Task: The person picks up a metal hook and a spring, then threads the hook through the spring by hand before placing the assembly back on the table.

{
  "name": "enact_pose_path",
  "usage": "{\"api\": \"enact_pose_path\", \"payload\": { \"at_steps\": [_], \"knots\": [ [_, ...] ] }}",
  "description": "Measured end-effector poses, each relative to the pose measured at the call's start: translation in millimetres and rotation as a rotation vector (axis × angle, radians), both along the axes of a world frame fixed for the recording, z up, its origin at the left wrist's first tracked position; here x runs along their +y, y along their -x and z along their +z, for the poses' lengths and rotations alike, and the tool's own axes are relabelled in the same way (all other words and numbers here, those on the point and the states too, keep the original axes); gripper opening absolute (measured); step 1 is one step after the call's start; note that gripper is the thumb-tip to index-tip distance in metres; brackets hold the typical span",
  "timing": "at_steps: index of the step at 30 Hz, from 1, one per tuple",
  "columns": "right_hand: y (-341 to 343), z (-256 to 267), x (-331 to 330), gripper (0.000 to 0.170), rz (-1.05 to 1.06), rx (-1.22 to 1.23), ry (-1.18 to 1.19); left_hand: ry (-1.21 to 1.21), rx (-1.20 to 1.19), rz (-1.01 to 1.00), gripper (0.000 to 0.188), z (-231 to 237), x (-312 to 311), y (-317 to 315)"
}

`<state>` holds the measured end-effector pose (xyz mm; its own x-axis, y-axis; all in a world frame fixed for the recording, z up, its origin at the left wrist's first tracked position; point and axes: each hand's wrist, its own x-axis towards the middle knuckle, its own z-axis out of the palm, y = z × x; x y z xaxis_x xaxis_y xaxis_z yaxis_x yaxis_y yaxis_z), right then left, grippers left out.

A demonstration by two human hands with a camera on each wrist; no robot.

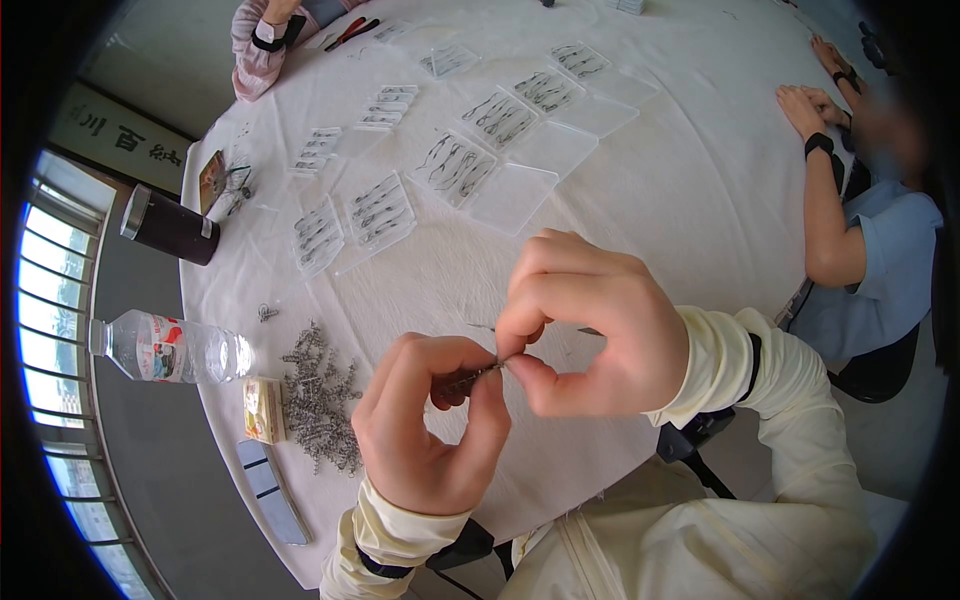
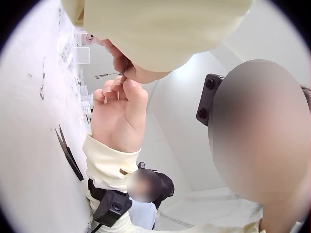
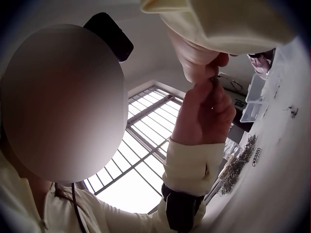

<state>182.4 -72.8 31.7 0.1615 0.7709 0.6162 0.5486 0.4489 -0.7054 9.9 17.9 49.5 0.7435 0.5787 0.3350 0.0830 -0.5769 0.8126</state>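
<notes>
Fingertip to fingertip, my left hand [image 1: 430, 410] and right hand [image 1: 595, 325] pinch a thin dark metal wire piece [image 1: 460, 383] between them. In the left wrist view, a narrow looped end of the wire piece [image 2: 108, 75] sticks out past the fingers. The right wrist view shows the looped wire [image 3: 232, 80] beyond the fingertips too; its pinched middle is hidden. Scissors [image 2: 69, 153] with black handles lie on the table beside my right hand. Left of my left hand is a heap of small metal coil springs [image 1: 320, 405].
Clear plastic boxes [image 1: 455, 165] holding wire pieces lie open across the white tablecloth [image 1: 650, 190]. Along the left edge are a water bottle [image 1: 165, 348], a dark tumbler [image 1: 170, 226], a small packet [image 1: 262, 410] and a grey strip [image 1: 272, 490]. Other people [image 1: 850, 230] sit around the table.
</notes>
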Motion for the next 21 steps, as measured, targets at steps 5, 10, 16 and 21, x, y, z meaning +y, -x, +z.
{"api": "enact_pose_path", "payload": {
  "at_steps": [5,10,16,21],
  "knots": [
    [-2,-5,0,0.013,0.105,0.276,0.199,0.013,0.013,0.03,0.015,-10,5,-4],
    [-2,-11,3,0.009,0.122,0.405,0.303,-0.17,-0.079,0.109,0.022,-13,8,-8],
    [0,-9,2,0.008,0.09,0.394,0.396,-0.373,-0.023,0.119,0.022,-14,10,-6],
    [2,-11,2,0.008,0.094,0.436,0.392,-0.443,-0.01,0.127,0.023,-17,9,-9]
  ]
}}
